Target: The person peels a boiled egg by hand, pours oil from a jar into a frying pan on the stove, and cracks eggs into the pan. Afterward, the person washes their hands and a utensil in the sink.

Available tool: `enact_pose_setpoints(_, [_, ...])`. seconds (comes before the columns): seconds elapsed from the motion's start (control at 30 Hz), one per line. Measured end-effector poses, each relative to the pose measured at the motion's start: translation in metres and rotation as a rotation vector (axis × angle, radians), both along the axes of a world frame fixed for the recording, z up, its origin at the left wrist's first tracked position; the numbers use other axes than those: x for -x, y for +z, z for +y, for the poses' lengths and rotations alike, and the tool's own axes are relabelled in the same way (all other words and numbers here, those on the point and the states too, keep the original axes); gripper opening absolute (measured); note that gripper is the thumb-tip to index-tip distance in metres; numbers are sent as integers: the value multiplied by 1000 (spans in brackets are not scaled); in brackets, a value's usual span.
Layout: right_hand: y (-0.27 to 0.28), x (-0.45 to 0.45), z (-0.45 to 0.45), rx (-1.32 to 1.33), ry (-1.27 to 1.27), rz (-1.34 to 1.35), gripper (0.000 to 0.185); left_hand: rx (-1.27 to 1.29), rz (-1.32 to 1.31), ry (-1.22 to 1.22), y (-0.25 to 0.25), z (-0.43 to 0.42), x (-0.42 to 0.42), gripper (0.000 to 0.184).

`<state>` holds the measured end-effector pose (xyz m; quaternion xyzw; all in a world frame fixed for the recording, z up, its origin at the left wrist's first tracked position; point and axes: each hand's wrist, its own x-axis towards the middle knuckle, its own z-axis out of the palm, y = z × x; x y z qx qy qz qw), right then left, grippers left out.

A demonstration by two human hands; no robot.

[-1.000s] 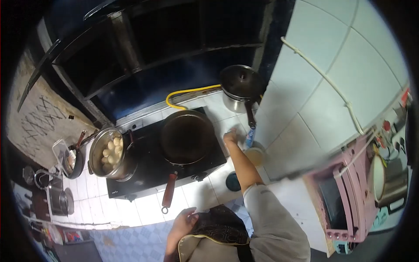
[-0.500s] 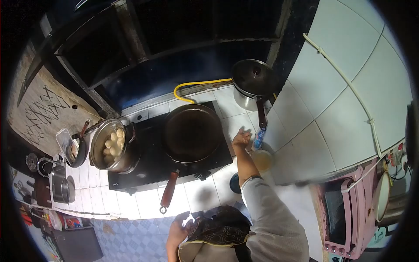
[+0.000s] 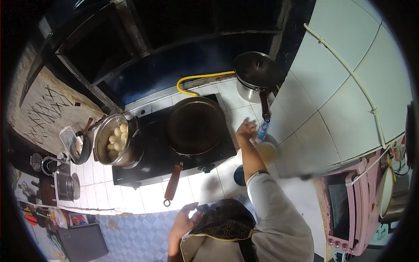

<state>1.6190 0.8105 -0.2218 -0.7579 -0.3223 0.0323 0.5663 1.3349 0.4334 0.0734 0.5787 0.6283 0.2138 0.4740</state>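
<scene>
My right hand (image 3: 245, 129) reaches over the white tiled counter, right of the stove, beside a blue and white packet (image 3: 263, 129). Its fingers are bent, and whether they touch anything is too small to tell. Near that wrist are a bowl of yellowish liquid (image 3: 266, 153) and a dark teal round item (image 3: 239, 175). My left hand (image 3: 185, 219) hangs in front of the counter near my body, fingers curled but apart, holding nothing visible. A dark frying pan (image 3: 195, 125) with a red-brown handle sits on the black stove (image 3: 150, 155).
A steel pot with pale round pieces in liquid (image 3: 114, 142) stands on the stove's left. Behind my right hand is a lidded pot (image 3: 249, 93), with a yellow hose (image 3: 196, 77) nearby. A sink (image 3: 64, 183) lies far left, a pink oven (image 3: 355, 209) right.
The view has shifted, moving the stove and pans within it. My right hand has changed its finger pose and stays beside the packet. My left hand remains low, near my body.
</scene>
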Motion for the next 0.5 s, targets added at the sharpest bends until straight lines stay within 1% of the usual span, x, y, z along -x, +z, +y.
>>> enact_pose_setpoints(0.07, [6, 5, 9, -400, 22, 156, 31, -37, -2, -25, -5, 1, 2, 35])
enact_pose_setpoints(0.13, [50, 19, 0, -511, 99, 473, 28, -52, -13, -32, -5, 3, 1, 35])
enact_pose_setpoints(0.2, [124, 31, -32, -565, 126, 621, 28, -52, -47, -27, -12, 6, -1, 35])
enact_pose_setpoints(0.23, [177, 38, -61, -36, 188, 131, 33, -37, -70, -26, -14, 8, -2, 34])
enact_pose_setpoints(0.27, [211, 44, -84, 492, 230, -359, 39, -36, -76, -36, -16, 11, -4, 34])
enact_pose_setpoints(0.33, [225, 47, -122, 202, 413, -295, 50, -23, -69, -92, -20, 17, -9, 34])
enact_pose_setpoints(0.4, [240, 47, -171, 37, 595, -228, 44, -35, -87, -116, -18, 26, -16, 34])
enact_pose_setpoints(0.47, [241, 42, -217, 46, 658, -200, 42, 52, -59, -149, -16, 33, -24, 34])
enact_pose_setpoints(0.5, [234, 37, -235, 42, 661, -196, 40, 49, -62, -154, -14, 37, -28, 34])
